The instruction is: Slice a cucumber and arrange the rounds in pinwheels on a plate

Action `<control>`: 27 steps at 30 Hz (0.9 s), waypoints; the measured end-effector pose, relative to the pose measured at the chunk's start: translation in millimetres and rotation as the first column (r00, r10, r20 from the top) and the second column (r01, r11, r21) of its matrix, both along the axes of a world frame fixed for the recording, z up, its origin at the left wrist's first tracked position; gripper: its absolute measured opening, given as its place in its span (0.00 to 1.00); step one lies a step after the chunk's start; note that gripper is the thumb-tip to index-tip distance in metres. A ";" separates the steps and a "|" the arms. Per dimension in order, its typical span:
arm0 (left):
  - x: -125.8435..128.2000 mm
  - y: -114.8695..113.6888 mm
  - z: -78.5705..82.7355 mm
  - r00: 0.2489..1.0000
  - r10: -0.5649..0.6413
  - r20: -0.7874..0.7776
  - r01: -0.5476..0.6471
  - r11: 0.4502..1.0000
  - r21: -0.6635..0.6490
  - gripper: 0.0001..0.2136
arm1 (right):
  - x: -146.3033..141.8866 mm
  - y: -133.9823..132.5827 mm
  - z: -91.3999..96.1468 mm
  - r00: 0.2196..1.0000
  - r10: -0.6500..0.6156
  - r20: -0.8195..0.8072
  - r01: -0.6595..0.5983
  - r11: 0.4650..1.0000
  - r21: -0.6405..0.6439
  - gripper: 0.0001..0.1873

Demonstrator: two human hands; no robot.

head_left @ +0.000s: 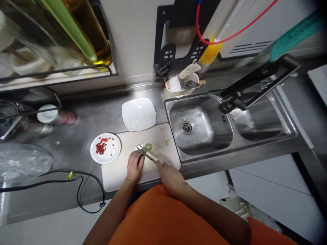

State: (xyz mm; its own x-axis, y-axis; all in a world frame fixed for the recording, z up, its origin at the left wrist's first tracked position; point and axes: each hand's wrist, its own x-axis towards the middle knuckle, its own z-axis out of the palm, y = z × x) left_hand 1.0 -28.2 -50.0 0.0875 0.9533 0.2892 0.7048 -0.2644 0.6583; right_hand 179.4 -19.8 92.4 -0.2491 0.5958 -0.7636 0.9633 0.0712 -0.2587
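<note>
One stainless-steel sink (204,122) with two rounded basins sits at 2 o'clock of one pale, round-cornered cutting board (114,178). One glossy, squarish white plate (139,114) lies at 12 o'clock, one round white plate (105,160) at 10. The right hand (170,177) grips one slim-bladed knife (149,155); the left hand (135,166) curls its fingers around a dark-green vegetable (141,157), mostly hidden, mid-board. Moist green slices (148,146) lie beside the blade; small red pieces (100,147), too many to count, dot the round plate.
</note>
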 end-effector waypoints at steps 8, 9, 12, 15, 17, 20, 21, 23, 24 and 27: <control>1.1 0.5 1.4 1.000 -0.005 0.004 0.005 1.000 0.006 0.07 | -4.6 3.4 -6.3 1.000 0.008 0.002 -0.008 1.000 0.013 0.23; 1.1 0.5 1.4 1.000 -0.005 0.003 0.005 1.000 0.004 0.07 | -5.2 3.8 -7.1 1.000 0.013 0.001 -0.013 1.000 0.022 0.23; 0.9 0.6 1.2 1.000 -0.003 0.005 0.003 1.000 0.002 0.07 | -7.1 4.8 -9.3 1.000 0.018 -0.004 -0.018 0.999 0.034 0.22; 0.8 0.5 0.8 1.000 -0.004 0.011 0.004 1.000 0.000 0.07 | -9.3 5.8 -11.8 1.000 0.018 0.000 -0.018 0.999 0.042 0.22; 0.8 0.4 0.3 1.000 -0.005 0.016 0.004 1.000 0.001 0.07 | -10.8 6.1 -14.4 1.000 0.018 0.000 -0.018 0.998 0.052 0.22; 0.7 0.2 -0.4 1.000 -0.004 0.024 0.004 1.000 0.001 0.08 | -12.8 6.3 -19.4 1.000 0.016 -0.008 -0.016 0.998 0.065 0.22; 0.7 0.1 -0.6 1.000 -0.003 0.027 0.003 1.000 0.001 0.08 | -13.4 6.4 -21.0 1.000 0.014 -0.011 -0.013 0.997 0.070 0.22; 0.8 0.0 -0.9 0.999 -0.002 0.034 0.002 1.000 0.002 0.08 | -14.6 7.0 -23.8 1.000 0.007 -0.018 -0.005 0.997 0.077 0.22; 0.8 0.0 -1.0 0.999 -0.003 0.038 0.003 1.000 0.004 0.08 | -15.2 7.6 -25.0 1.000 0.003 -0.021 -0.001 0.997 0.077 0.22; 0.8 0.2 -0.9 0.999 -0.009 0.048 0.008 1.000 0.010 0.09 | -17.7 10.0 -28.1 1.000 -0.005 -0.028 0.007 0.998 0.069 0.21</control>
